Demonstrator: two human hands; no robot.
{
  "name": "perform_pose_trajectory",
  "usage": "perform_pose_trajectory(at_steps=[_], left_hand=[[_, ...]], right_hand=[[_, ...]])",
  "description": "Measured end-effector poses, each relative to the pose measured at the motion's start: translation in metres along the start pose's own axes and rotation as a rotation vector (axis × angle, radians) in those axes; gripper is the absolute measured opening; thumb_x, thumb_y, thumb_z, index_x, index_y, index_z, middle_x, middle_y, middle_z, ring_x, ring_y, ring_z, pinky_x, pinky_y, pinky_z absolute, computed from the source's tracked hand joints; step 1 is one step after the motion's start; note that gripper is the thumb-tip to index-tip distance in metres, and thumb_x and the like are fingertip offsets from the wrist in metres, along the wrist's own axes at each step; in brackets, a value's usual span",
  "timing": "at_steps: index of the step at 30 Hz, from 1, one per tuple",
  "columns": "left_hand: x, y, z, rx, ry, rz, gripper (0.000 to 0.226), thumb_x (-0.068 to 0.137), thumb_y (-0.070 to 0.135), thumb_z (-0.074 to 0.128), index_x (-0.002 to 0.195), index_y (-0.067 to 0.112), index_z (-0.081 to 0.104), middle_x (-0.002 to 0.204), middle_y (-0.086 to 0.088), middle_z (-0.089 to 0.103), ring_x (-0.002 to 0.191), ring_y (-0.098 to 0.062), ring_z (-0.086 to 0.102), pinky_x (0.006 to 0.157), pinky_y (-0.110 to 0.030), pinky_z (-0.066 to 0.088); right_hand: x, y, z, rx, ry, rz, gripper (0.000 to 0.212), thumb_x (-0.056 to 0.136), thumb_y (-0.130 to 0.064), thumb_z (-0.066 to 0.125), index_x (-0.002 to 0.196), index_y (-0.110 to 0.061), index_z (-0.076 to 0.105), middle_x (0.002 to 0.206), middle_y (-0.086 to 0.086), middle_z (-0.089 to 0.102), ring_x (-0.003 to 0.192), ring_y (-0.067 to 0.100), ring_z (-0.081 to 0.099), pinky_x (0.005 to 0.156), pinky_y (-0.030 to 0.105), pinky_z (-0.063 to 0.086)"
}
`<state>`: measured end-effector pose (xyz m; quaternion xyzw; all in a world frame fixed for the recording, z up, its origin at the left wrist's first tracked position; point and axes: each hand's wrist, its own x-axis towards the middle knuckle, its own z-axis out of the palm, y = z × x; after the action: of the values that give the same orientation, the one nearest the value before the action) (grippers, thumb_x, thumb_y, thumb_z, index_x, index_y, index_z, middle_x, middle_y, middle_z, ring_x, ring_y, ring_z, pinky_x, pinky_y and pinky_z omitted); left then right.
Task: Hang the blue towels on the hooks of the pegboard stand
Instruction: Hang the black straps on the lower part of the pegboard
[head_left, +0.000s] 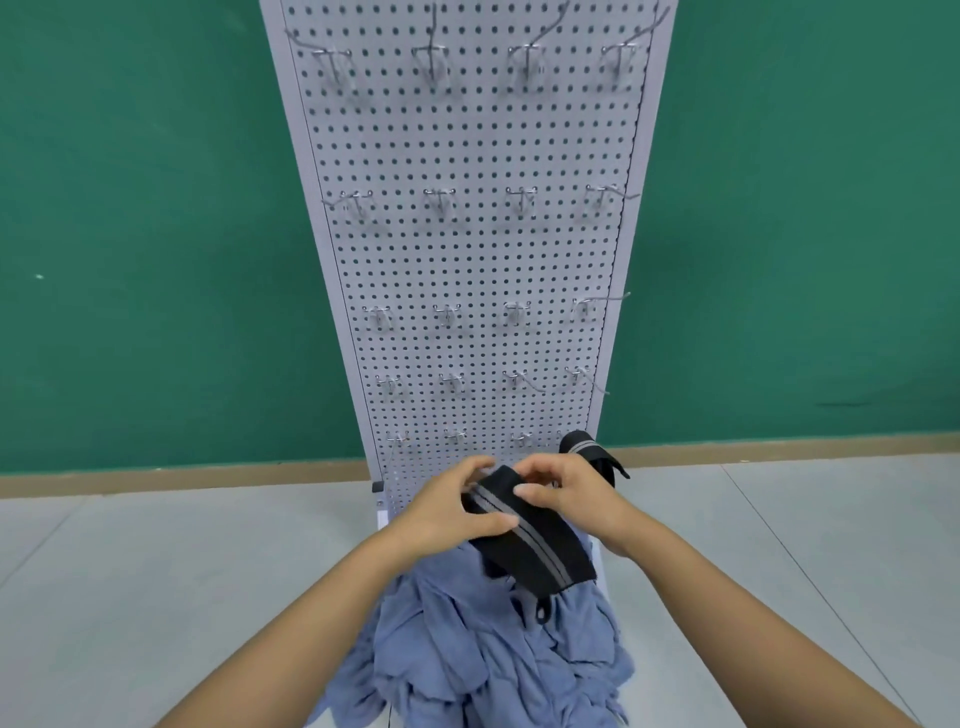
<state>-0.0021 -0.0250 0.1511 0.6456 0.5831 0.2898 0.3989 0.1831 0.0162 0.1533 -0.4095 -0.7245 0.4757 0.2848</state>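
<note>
Our left hand (447, 512) grips the dark band (535, 540) from its left side: the thumb lies across the striped face and the fingers curl round the upper edge behind it. This band, black with two grey stripes along its length, is tilted, its upper end between our hands and its lower end pointing down to the right. Blue cloth hangs from that lower end into the heap of blue towels (483, 649), which lies crumpled on the floor (156, 571) at the foot of the board, between our forearms.

Above the heap rises the pegboard stand (467, 260), pale grey and full of holes, set against a green wall (130, 208). Rows of wire hooks (439, 200) run across it, four to a row in the upper part; all those we can see are bare.

Our right hand (566, 493) meets the band from the right, thumb and forefinger pinching its top corner, the other fingers curled close beside them.

Just beyond that hand, at the bottom right corner of the board, a second dark band (592, 452) of the same striped kind stands out from the panel. Our hand hides its lower part, and we cannot tell whether a hook carries it.
</note>
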Motion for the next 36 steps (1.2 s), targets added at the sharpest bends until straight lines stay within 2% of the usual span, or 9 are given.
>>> perform_pose_trajectory(at_steps=[4,9,13,16,23,27,30,33,36], left_hand=[[0.006,-0.001,0.016,-0.075,0.04,-0.044,0.014,0.089,0.018,0.066,0.1,0.009,0.067,0.088,-0.004,0.07,0.082,-0.018,0.066,0.08,-0.035,0.053],[0.015,-0.006,0.025,-0.364,0.198,-0.274,0.015,0.095,0.018,0.057,0.1,0.006,0.065,0.099,-0.015,0.072,0.092,-0.027,0.069,0.088,-0.046,0.053],[0.022,0.004,0.024,-0.695,0.231,-0.323,0.015,0.096,0.016,0.056,0.106,0.007,0.062,0.104,-0.014,0.07,0.096,-0.026,0.067,0.083,-0.043,0.056],[0.024,0.016,0.025,-0.855,0.214,-0.313,0.014,0.097,0.012,0.053,0.105,0.005,0.062,0.1,-0.015,0.07,0.092,-0.025,0.067,0.072,-0.035,0.056],[0.029,0.0,0.008,-1.186,0.233,-0.462,0.021,0.097,0.009,0.05,0.11,-0.004,0.06,0.102,-0.019,0.068,0.092,-0.027,0.065,0.066,-0.037,0.055],[0.028,-0.019,0.009,-0.921,0.207,-0.487,0.053,0.09,0.022,0.065,0.134,0.002,0.045,0.132,-0.02,0.054,0.102,-0.029,0.065,0.069,-0.036,0.058],[0.026,-0.024,0.021,-0.328,0.187,-0.35,0.074,0.077,0.042,0.076,0.139,0.023,0.04,0.146,-0.003,0.036,0.124,-0.021,0.047,0.096,-0.034,0.047],[0.033,-0.024,0.037,0.068,0.076,-0.142,0.082,0.07,0.045,0.08,0.139,0.026,0.04,0.142,0.005,0.04,0.123,-0.01,0.041,0.099,-0.027,0.037],[0.043,-0.029,0.058,0.36,-0.021,-0.067,0.092,0.067,0.051,0.079,0.143,0.027,0.033,0.144,0.006,0.039,0.132,-0.017,0.037,0.106,-0.038,0.038]], right_hand=[[0.001,0.005,0.0,-0.006,0.09,-0.017,0.011,0.088,-0.004,0.065,0.097,-0.008,0.069,0.089,0.002,0.065,0.078,0.007,0.056,0.079,0.018,0.046],[-0.004,0.027,0.002,-0.028,0.23,0.009,0.025,0.085,-0.013,0.07,0.108,-0.02,0.062,0.108,-0.001,0.064,0.098,0.011,0.059,0.094,0.028,0.049],[-0.014,0.054,0.019,-0.103,0.026,0.082,0.08,0.074,-0.035,0.081,0.141,-0.025,0.038,0.138,-0.013,0.044,0.128,0.002,0.041,0.107,0.025,0.037],[-0.012,0.061,0.033,-0.147,0.067,0.015,0.103,0.072,-0.035,0.081,0.151,-0.025,0.017,0.148,-0.018,0.03,0.136,-0.003,0.028,0.112,0.022,0.028],[-0.004,0.064,0.028,-0.246,0.465,-0.019,0.045,0.088,-0.003,0.056,0.13,-0.021,0.056,0.119,-0.006,0.066,0.105,0.009,0.062,0.094,0.029,0.05],[-0.007,0.06,0.015,-0.515,0.465,-0.03,0.029,0.096,-0.012,0.053,0.121,-0.019,0.065,0.094,0.001,0.073,0.075,0.017,0.063,0.062,0.025,0.04],[-0.005,0.06,0.008,-0.699,0.404,-0.002,0.031,0.097,-0.016,0.046,0.122,-0.025,0.063,0.102,0.0,0.072,0.091,0.021,0.064,0.063,0.028,0.039],[-0.001,0.061,0.007,-0.819,0.292,0.014,0.031,0.096,-0.017,0.044,0.118,-0.025,0.064,0.109,-0.002,0.07,0.099,0.023,0.062,0.071,0.033,0.048],[0.003,0.061,0.007,-0.888,0.228,0.029,0.029,0.093,-0.017,0.044,0.112,-0.022,0.064,0.105,0.001,0.07,0.096,0.026,0.062,0.073,0.037,0.05]])
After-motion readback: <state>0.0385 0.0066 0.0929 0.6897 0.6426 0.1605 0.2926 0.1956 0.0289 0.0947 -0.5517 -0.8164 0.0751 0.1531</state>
